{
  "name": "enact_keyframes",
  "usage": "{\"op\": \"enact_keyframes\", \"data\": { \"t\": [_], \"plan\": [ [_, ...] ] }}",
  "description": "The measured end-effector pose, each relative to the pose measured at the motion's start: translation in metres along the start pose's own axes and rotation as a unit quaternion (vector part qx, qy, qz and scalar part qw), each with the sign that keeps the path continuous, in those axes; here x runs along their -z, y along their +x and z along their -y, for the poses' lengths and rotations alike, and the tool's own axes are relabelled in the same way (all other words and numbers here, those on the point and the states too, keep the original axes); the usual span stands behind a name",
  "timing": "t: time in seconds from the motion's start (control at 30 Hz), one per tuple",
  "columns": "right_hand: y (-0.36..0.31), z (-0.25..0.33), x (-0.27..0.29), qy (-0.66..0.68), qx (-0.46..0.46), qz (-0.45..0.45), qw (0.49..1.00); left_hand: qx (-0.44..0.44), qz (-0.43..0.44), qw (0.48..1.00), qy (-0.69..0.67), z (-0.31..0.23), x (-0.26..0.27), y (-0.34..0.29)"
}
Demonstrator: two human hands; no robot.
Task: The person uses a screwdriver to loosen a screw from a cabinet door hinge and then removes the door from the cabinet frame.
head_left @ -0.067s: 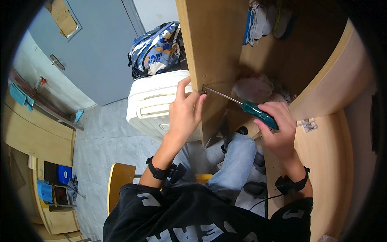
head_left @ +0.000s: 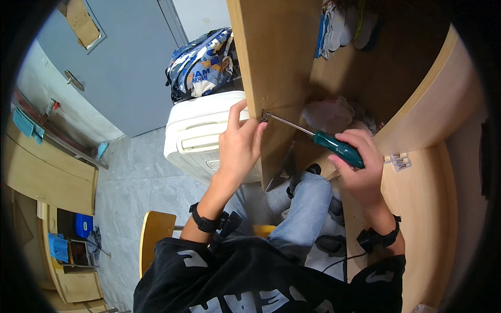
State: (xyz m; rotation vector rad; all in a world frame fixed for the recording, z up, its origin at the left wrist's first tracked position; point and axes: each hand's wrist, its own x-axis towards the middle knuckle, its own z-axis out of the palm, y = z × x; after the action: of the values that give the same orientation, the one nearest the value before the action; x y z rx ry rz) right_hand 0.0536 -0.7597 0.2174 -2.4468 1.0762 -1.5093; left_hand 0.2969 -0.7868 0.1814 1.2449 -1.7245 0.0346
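Observation:
My right hand (head_left: 362, 169) is wrapped round the dark green handle of a screwdriver (head_left: 338, 149). Its thin metal shaft slants up to the left, and the tip meets the inner face of an upright wooden panel (head_left: 284, 68) close to its front edge. My left hand (head_left: 239, 138) is at that edge, the index finger bent against it. Between thumb and fingers, just below the screwdriver tip, a small dark metal fitting (head_left: 264, 119) is pinched against the panel. Whether a screw sits under the tip is too small to tell.
Left of the panel stands a white suitcase (head_left: 190, 130) with a patterned backpack (head_left: 203, 65) on it. Shoes (head_left: 344, 26) and a plastic bag (head_left: 330, 113) lie inside the cabinet. A small clear pack of metal parts (head_left: 401, 162) rests on the curved wooden board (head_left: 420, 224) at right.
The screwdriver handle has turned slightly and its butt end has shifted a little to the right with my right hand. My left hand has stayed in place.

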Motion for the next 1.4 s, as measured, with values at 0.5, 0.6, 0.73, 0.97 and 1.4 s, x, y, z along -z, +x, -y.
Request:
{"op": "enact_keyframes", "data": {
  "t": [0.5, 0.6, 0.73, 0.97, 1.4],
  "plan": [
    [-0.014, -0.009, -0.011, 0.301, -0.337, 0.077, 0.889, -0.001, -0.006, 1.000, -0.009, 0.003, 0.001, 0.000],
    [-0.014, -0.005, -0.012, 0.151, -0.198, 0.015, 0.968, -0.003, -0.003, 1.000, -0.002, 0.004, 0.000, 0.000],
    [-0.010, -0.006, -0.010, -0.147, 0.089, -0.013, 0.985, -0.003, -0.007, 1.000, -0.006, 0.004, 0.000, 0.000],
    [-0.004, 0.003, -0.001, 0.139, -0.350, 0.142, 0.916, -0.005, -0.008, 1.000, -0.011, 0.005, -0.001, 0.000],
    [0.001, -0.006, 0.009, -0.038, 0.016, 0.020, 0.999, -0.017, -0.008, 0.999, -0.034, 0.008, -0.002, 0.003]
  ]
}}
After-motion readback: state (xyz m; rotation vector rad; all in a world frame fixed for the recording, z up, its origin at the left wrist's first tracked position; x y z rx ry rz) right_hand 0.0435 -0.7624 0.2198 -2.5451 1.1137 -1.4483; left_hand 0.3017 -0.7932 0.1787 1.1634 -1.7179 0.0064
